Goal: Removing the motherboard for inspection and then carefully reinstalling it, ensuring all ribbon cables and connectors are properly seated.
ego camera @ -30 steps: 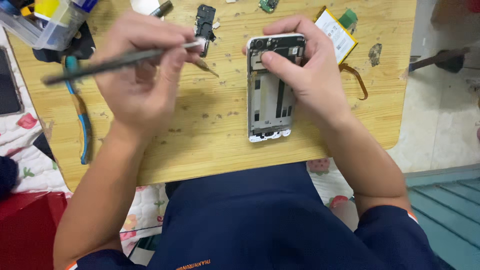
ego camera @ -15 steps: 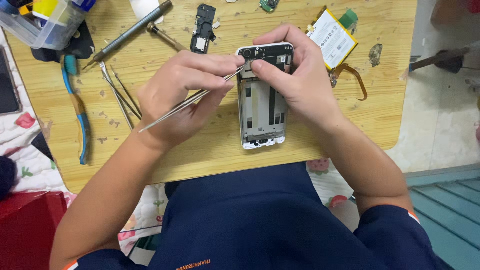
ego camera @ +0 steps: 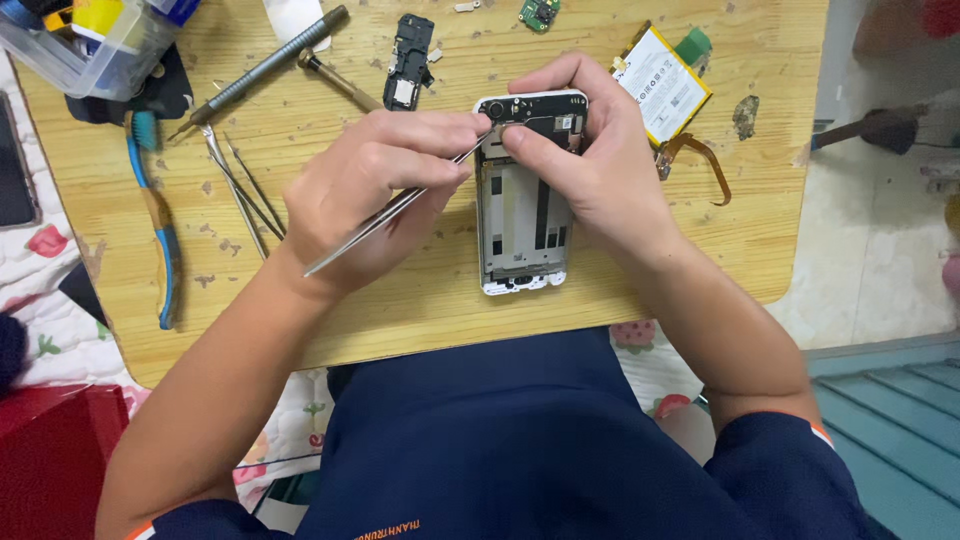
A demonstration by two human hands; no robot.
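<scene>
Opened phone frame (ego camera: 522,200): centre of frame, flat on wooden counter (ego camera: 420,300), back exposed for access. Right hand (ego camera: 590,165): clamped on its upper end, steadying it. Left hand (ego camera: 365,190): pinched shut on tweezers (ego camera: 395,210), tips at the top edge. Battery (ego camera: 662,82): upper right, set aside. Screwdriver (ego camera: 262,68): upper left.

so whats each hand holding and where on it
The left hand pinches metal tweezers around their middle, tips at the top of the opened phone frame. The right hand grips that frame's top end, fingers on its upper edge.
</scene>
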